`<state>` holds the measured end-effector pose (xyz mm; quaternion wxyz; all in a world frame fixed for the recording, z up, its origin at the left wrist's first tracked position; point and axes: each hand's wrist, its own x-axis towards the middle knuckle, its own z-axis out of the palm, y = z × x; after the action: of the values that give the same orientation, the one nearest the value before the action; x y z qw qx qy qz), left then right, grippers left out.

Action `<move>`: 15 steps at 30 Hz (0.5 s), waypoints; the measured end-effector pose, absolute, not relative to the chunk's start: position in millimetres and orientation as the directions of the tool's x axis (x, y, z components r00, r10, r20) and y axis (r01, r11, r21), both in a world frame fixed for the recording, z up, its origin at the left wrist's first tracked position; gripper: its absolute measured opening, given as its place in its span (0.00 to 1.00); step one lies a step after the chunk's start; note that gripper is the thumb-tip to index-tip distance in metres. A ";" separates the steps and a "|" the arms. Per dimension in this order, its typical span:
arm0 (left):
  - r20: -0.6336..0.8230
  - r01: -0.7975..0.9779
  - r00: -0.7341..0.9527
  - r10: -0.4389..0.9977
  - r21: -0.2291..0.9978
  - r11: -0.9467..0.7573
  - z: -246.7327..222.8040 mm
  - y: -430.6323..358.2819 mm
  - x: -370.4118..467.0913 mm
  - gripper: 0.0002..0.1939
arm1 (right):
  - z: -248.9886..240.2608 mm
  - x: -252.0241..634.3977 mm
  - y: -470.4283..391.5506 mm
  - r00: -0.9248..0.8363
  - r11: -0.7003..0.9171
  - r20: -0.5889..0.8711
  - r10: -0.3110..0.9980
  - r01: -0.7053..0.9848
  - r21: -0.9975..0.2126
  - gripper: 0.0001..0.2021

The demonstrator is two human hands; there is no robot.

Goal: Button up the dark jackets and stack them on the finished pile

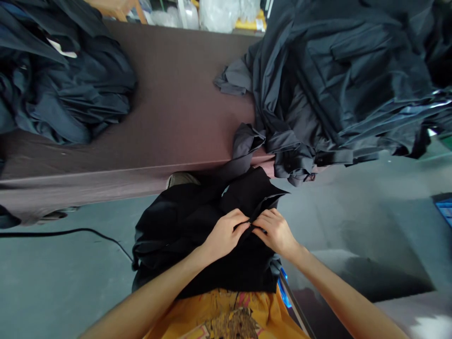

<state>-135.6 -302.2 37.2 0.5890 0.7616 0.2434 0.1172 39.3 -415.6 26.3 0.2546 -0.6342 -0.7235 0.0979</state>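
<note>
A black garment (197,212) lies spread across my lap, its upper end reaching the table's front edge. My left hand (226,233) pinches a fold of it between thumb and fingers. Right beside it, my right hand (273,228) grips the same fold, so the two sets of fingertips almost meet. Just above the hands, an edge of the cloth stands apart in a narrow gap. Whatever lies inside the pinched fold is hidden by my fingers.
A table under a brown cloth (176,99) runs across in front of me. Dark garments (63,89) are heaped on its left, and a larger pile (353,80) hangs over its right front edge. A black cable (81,230) crosses the floor at left. Plastic bags (219,14) sit behind the table.
</note>
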 end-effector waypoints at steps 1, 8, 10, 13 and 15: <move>-0.107 0.232 0.855 0.507 0.954 -0.189 36.7 -303.9 -137.2 0.10 | 25.2 38.1 -416.6 -0.035 0.148 0.245 0.969 0.874 -0.462 0.09; -0.051 0.228 0.870 0.490 0.924 -0.307 22.2 -314.5 -144.5 0.10 | 16.6 31.5 -421.1 0.159 -0.018 0.228 0.961 0.854 -0.520 0.08; -0.030 0.203 0.878 0.478 0.927 -0.315 17.1 -313.4 -143.9 0.09 | 11.7 32.6 -421.2 0.172 -0.022 0.229 0.958 0.841 -0.541 0.09; -0.046 0.177 0.895 0.444 0.950 -0.259 12.6 -307.9 -141.8 0.11 | 2.4 38.5 -419.8 0.119 0.032 0.250 0.961 0.849 -0.528 0.16; -0.081 0.180 0.907 0.414 0.962 -0.207 11.7 -303.8 -141.0 0.11 | -1.6 44.0 -418.9 0.014 0.121 0.265 0.964 0.866 -0.486 0.20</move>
<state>-141.0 -303.8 11.7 0.5994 0.7707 0.1929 0.0977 44.0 -418.9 -1.6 0.2749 -0.6570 -0.6962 0.0896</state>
